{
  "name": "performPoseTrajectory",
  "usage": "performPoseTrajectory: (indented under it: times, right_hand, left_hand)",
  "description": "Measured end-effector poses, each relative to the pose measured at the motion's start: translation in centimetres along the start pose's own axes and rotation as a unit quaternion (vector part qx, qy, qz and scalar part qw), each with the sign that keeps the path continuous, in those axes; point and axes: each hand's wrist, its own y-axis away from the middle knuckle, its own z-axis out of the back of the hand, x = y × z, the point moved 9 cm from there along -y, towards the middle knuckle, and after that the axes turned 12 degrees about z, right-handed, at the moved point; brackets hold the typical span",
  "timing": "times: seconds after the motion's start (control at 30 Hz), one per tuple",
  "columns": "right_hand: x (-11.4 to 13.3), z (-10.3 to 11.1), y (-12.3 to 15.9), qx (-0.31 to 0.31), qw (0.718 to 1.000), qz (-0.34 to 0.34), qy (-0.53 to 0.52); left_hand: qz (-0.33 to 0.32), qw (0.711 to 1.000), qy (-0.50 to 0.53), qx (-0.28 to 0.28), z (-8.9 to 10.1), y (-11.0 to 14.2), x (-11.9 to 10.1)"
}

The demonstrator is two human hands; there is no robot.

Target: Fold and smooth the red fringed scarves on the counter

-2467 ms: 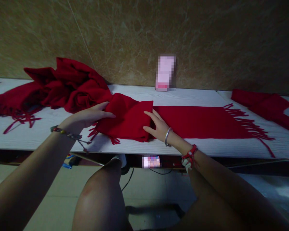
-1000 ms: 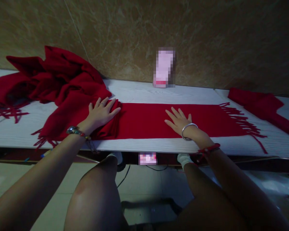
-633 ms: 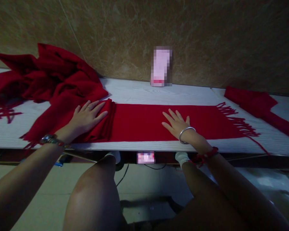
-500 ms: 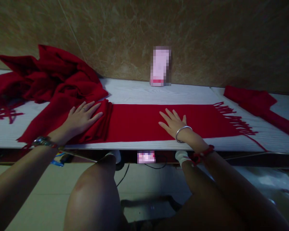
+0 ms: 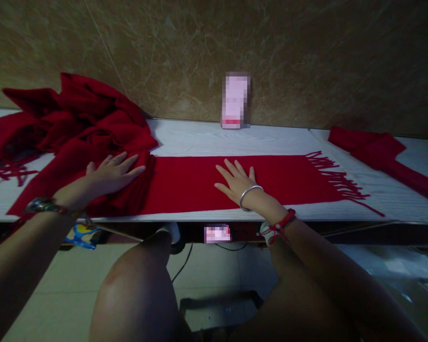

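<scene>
A long red fringed scarf (image 5: 185,183) lies flat along the white table (image 5: 207,140), its fringe at the right end (image 5: 337,178). My left hand (image 5: 109,173) rests palm down, fingers stretched out, on the bunched left part of the scarf. Flat on the scarf's middle lies my right hand (image 5: 237,183), fingers spread, a silver bangle on its wrist. Neither hand grips the cloth.
A heap of red scarves (image 5: 78,118) sits at the back left against the marbled wall. Another red scarf (image 5: 374,145) lies at the far right. A pink box (image 5: 234,102) stands by the wall. My knees are below the table's front edge.
The folded-over part of the scarf has been spread out. Both hands have slid leftward along the cloth, pressing it flat; the bunched fold moved left with my left hand.
</scene>
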Motion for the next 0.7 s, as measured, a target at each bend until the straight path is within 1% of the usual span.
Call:
performPoseTrajectory:
  times: [0.03, 0.07, 0.13, 0.17, 0.2, 0.27, 0.3, 0.37, 0.43, 0.53, 0.63, 0.7]
  right_hand:
    - [0.6, 0.1, -0.2, -0.006, 1.000, 0.014, -0.003]
    - [1.3, 0.3, -0.3, -0.013, 1.000, 0.028, -0.004]
    - [2.1, 0.2, -0.5, -0.020, 0.999, 0.049, -0.005]
    - [2.2, 0.0, -0.5, -0.017, 0.998, 0.054, -0.004]
    - [2.2, -0.3, -0.4, -0.009, 0.998, 0.058, -0.003]
    - [1.5, -0.9, -0.1, 0.006, 0.998, 0.055, 0.001]
    - [0.8, -1.1, 0.2, 0.012, 0.999, 0.048, 0.004]
    - [-1.3, -1.3, 1.0, 0.017, 1.000, 0.023, 0.012]
    - [-3.8, -1.3, 2.0, 0.019, 1.000, -0.009, 0.020]
    - [-8.2, -1.0, 3.9, 0.015, 0.998, -0.059, 0.028]
    - [-13.4, -0.8, 6.5, 0.008, 0.990, -0.139, 0.028]
    - [-16.6, -0.7, 8.1, -0.007, 0.984, -0.175, 0.026]
  left_hand:
    - [0.048, 0.998, 0.019, 0.029, 0.4, 0.1, -0.5]
    - [0.048, 0.998, 0.037, 0.019, 1.4, 0.3, -2.0]
    - [0.007, 0.998, 0.065, -0.001, 3.0, 0.8, -5.6]
    - [0.002, 0.998, 0.069, -0.001, 3.1, 0.9, -6.9]
    - [-0.019, 0.997, 0.071, -0.008, 3.1, 1.1, -8.3]
    - [-0.062, 0.996, 0.065, -0.010, 2.2, 1.3, -10.3]
    - [-0.083, 0.995, 0.058, -0.011, 1.5, 1.4, -10.8]
    - [-0.102, 0.993, 0.048, -0.014, 0.1, 1.3, -11.1]
    - [-0.111, 0.993, 0.045, -0.023, -0.7, 1.2, -10.9]
    - [-0.119, 0.991, 0.046, -0.029, -0.9, 1.2, -10.7]
    - [-0.125, 0.991, 0.046, -0.024, -0.7, 1.4, -10.9]
    - [-0.126, 0.991, 0.043, -0.024, -0.6, 1.5, -11.0]
